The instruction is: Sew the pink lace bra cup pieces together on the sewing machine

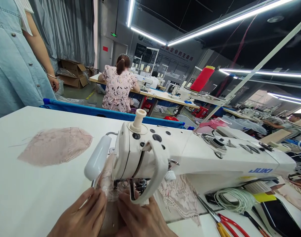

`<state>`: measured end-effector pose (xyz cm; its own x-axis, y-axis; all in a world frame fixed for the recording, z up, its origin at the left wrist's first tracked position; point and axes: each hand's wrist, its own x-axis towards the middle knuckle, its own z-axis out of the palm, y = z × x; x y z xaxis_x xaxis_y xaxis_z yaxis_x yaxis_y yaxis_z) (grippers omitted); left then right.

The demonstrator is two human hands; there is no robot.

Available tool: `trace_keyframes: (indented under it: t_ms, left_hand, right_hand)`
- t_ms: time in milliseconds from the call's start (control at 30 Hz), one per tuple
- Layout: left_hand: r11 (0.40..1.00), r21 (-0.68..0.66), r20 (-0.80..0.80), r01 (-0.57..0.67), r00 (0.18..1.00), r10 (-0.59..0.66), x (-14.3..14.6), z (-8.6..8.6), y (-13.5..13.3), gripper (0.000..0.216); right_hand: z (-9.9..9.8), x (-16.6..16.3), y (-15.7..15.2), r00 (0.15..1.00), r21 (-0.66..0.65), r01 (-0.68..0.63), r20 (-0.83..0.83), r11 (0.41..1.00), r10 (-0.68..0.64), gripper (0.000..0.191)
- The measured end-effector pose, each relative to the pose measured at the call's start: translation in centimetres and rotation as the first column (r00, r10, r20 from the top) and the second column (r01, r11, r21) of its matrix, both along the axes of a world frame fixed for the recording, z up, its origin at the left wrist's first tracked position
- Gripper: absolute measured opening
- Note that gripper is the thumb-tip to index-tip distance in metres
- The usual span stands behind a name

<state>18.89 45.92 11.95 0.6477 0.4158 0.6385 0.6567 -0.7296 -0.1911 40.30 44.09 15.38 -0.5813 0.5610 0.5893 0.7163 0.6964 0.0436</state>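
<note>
A white JUKI sewing machine (185,148) stands in front of me, its head over a strip of pale pink lace fabric (107,176). My left hand (84,212) pinches the left edge of that fabric, just left of the needle area. On the other side, my right hand (141,214) has its bent fingers on the fabric close to the presser foot; the machine's curved white guard hides some fingertips. The needle itself is hidden. A sheer pink fabric piece (57,146) lies flat on the white tabletop (21,194) at left.
More pink lace (181,197) lies under the machine arm. To the right are scissors (216,214) with red and yellow handles, a coil of pale cord (235,199) and a black phone (281,214). One person stands at left; another sits at a machine ahead.
</note>
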Motion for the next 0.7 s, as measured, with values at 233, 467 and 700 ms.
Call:
trace_keyframes:
  t_ms: [233,467,700]
  left_hand:
    - [1.0,0.005,-0.069,0.018,0.997,-0.017,-0.3,-0.1,2.4,0.037]
    - [0.997,0.023,-0.001,0.077,0.997,-0.077,0.8,2.9,4.3,0.038]
    - [0.991,0.075,0.079,0.114,0.99,-0.12,-2.0,1.2,-1.7,0.045]
  right_hand:
    - [0.2,0.3,0.7,0.999,0.098,0.045,-0.022,0.994,-0.043,0.047]
    - [1.9,-0.1,0.6,0.988,-0.026,0.154,0.02,0.988,-0.153,0.04]
    - [1.6,-1.4,-0.1,0.999,0.046,0.002,-0.037,0.999,0.0,0.038]
